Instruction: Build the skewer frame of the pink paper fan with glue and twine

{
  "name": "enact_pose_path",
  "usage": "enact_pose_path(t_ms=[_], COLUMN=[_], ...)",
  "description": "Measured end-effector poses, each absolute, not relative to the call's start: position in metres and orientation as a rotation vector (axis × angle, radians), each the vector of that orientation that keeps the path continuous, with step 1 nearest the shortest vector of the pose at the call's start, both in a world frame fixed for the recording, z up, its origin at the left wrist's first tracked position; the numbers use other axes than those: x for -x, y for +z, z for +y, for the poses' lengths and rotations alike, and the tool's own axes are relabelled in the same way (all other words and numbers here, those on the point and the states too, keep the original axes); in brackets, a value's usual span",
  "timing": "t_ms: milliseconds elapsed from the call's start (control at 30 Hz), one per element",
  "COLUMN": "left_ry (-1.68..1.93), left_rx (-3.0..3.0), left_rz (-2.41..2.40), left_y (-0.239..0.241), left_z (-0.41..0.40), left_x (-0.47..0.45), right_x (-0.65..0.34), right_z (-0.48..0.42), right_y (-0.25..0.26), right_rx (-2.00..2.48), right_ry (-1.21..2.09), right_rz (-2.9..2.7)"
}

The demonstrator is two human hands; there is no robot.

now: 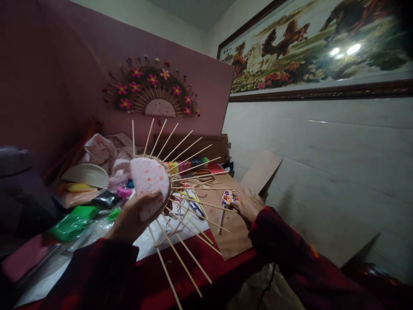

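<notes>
My left hand [134, 215] grips a half-round panel [151, 178] covered in pale pink fabric with small red dots, thumb on its face. A twisted cord edges the curve, and thin wooden sticks [185, 155] fan out from it, up, right and down. Over the brown cardboard, my right hand [250, 204] closes its fingers at the edge of a small flower-patterned tool [227, 197]. A pale rod [222, 219] extends down from this tool, which looks like a glue gun; my fingers partly hide it.
A finished-looking fan with pink flowers [152, 79] hangs on the pink board [213, 90] behind. Plastic-wrapped coloured packets [74, 221], a paper plate [87, 174] and cloth [100, 148] crowd the left. Scissors [200, 173] and loose sticks lie on the red-covered table [180, 271]. Cardboard [230, 241] lies right.
</notes>
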State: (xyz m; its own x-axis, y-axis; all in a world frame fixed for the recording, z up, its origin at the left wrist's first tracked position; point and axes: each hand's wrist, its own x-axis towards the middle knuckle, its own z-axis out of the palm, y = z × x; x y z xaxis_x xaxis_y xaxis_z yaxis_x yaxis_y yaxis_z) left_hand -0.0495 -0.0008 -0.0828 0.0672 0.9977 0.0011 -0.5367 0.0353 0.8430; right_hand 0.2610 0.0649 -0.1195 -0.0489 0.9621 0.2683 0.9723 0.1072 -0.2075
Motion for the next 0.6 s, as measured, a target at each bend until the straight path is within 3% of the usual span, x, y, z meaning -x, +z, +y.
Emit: enact_pose_path(t_ms=[67,233,600], left_ry=[1.330,1.307,1.296], left_rx=[-0.836,-0.805,-0.758], left_rz=[0.718,0.719,0.728], left_y=[-0.083,-0.084,-0.082], left_z=[-0.001,-0.002,-0.006], left_x=[0.049,0.047,0.046], right_x=[-0.244,-0.181,-0.115], right_z=[0.056,0.032,0.040], right_y=[-0.106,-0.080,-0.090], right_rx=[1.621,0.759,0.462], right_ry=[-0.005,0.777,1.235], right_rz=[-2.009,-1.921,-1.559])
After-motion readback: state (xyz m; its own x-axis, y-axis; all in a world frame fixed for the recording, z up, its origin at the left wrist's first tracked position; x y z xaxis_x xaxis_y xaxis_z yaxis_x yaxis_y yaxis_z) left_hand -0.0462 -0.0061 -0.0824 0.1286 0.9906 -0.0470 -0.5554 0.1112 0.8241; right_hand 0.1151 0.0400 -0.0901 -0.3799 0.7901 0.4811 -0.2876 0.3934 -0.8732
